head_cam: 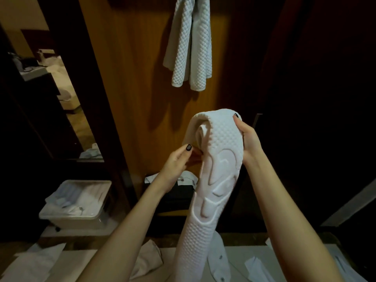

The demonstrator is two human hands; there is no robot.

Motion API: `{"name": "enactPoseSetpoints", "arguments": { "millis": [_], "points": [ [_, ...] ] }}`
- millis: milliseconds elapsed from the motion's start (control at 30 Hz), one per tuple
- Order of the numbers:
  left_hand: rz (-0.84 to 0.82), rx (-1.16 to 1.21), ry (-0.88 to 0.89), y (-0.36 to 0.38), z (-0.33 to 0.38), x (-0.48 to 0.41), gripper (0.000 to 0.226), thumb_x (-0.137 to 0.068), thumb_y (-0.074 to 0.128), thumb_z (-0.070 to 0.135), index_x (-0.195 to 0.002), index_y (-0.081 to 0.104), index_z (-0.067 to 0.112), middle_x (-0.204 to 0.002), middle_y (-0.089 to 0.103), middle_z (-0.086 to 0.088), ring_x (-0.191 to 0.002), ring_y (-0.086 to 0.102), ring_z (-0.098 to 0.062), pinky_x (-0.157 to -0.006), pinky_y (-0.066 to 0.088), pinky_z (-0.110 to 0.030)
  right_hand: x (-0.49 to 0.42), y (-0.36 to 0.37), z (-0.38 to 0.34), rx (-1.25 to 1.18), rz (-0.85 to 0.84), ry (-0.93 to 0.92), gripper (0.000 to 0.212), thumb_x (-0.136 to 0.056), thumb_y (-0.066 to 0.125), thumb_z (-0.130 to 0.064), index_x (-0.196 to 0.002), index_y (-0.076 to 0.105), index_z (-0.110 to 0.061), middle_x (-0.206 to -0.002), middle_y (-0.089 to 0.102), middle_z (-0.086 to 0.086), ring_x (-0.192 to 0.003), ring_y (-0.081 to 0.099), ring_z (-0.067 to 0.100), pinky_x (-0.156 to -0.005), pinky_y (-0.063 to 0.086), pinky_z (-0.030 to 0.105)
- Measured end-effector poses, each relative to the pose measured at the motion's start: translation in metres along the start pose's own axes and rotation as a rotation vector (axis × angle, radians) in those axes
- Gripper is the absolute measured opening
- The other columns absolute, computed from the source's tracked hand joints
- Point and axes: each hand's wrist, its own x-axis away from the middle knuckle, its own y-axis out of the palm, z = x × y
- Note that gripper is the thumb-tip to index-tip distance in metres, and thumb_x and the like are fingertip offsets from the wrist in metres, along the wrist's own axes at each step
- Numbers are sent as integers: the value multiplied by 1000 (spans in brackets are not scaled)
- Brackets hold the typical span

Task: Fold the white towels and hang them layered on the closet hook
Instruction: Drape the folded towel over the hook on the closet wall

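Before you, a white surface [244,253] carries buttoned shirts [220,259] and a beige cloth [147,259]. A plastic bin [75,218] stands on the floor [85,231].

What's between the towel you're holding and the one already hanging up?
Only bare wooden panel, partly shadowed, lies between the held towel and the hanging towel, per the head view.

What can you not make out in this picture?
Head view.
The hook: cut off by the top edge, above the hanging towel.
Lower end of the held towel: past the bottom edge.
Fingers of the right hand: hidden behind the held towel.
Contents of the bin: dim and blurred.
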Motion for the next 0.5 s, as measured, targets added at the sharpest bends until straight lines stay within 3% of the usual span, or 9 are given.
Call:
{"name": "enactPoseSetpoints", "arguments": {
  "millis": [100,200,367,500],
  "points": [
    [-30,-32,13,4,-3,-1,29,-94,49,52,-105,68,34,-113,70,3,-112,63,-16,-98,50,-34,-3,-2,1,-19,-13,2,35,-85,65,-33,-102,77,-5,-109,72,14,-98,71,28,-76,59,38],
    [-77,-23,9,12,-9,-1,35,-92,49,56,-116,63,35,-123,66,0,-120,59,-20,-106,44,-44,-7,-4,-1,-21,-33,-13,35,-92,59,-32,-110,71,-5,-104,74,12,-93,73,25,-72,59,34],
    [-71,-19,19,17,-13,4,43,-81,47,77,-89,64,38,-96,65,6,-96,61,-17,-91,47,-38,-7,-6,-9,3,-39,-1,36,-96,54,-36,-105,73,-7,-99,73,8,-88,73,20,-72,60,31],
    [-82,-62,54,33,-18,10,36,-92,42,62,-97,60,31,-100,62,-6,-94,60,-22,-85,50,-36,-7,-2,-17,13,-59,-7,49,-94,54,-41,-127,58,-6,-108,67,8,-94,68,19,-83,57,31]
  ]
}}
